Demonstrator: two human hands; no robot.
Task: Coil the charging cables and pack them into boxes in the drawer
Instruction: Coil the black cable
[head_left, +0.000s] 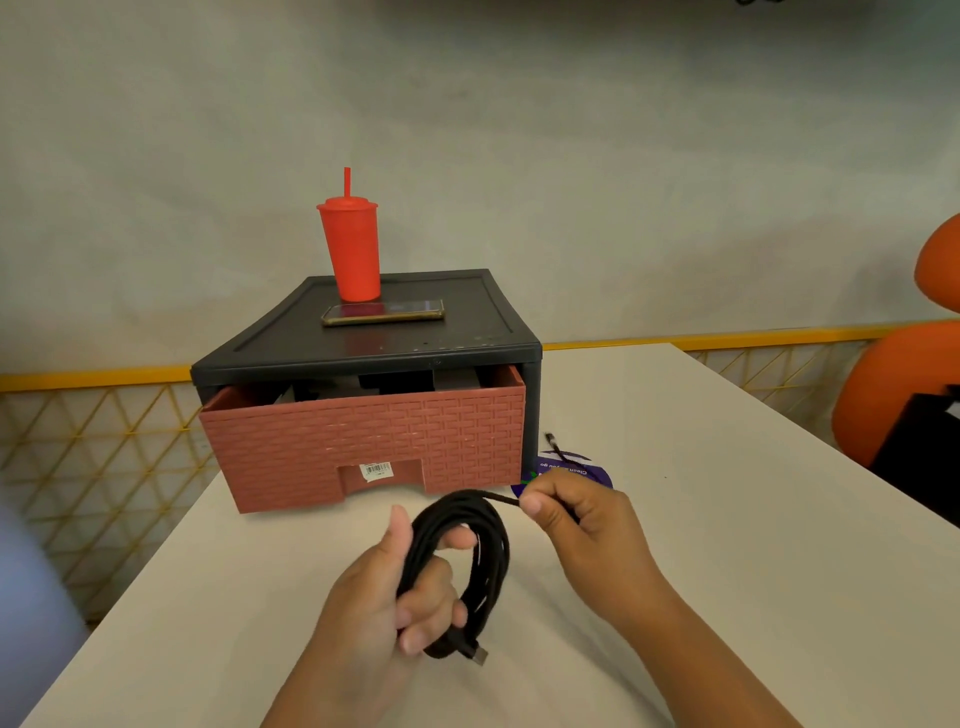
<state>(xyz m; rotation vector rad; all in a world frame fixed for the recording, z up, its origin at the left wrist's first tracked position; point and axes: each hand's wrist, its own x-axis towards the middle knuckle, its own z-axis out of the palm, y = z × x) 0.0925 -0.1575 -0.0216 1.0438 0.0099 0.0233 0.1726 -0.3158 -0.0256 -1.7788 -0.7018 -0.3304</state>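
A black charging cable (485, 551) is wound into a coil of several loops above the white table (727, 545). My left hand (384, 597) grips the coil, with its fingers through the loops. A plug end hangs below the coil. My right hand (576, 512) pinches the cable's free strand, which runs on past it to a far plug end lying on a purple round sticker (597, 470). Behind stands a black cabinet with its reddish-brown woven-pattern drawer (363, 441) pulled partly out; dark boxes (395, 384) show inside.
On the cabinet top stand a red tumbler (350, 249) with a straw and a phone (383, 312) lying flat. An orange chair (904, 379) is at the right edge. A yellow mesh railing (98, 441) runs behind the table.
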